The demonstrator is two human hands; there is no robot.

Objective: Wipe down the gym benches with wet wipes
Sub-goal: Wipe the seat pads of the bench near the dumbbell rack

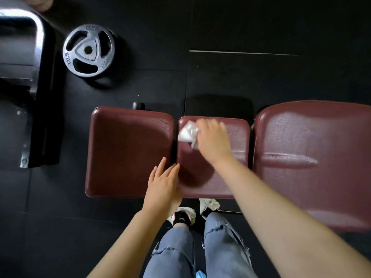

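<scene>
gym bench (281,137) with three maroon pads, seen from above. right hand (213,140), grip clamped on a crumpled white wet wipe (187,133), presses it on the middle pad (200,173) near its far left corner. left hand (163,189), fingers straight and apart, rests at the near edge across the gap between left pad (128,151) and middle pad. weight plate (88,50) lies on the floor (261,27) beyond.
</scene>
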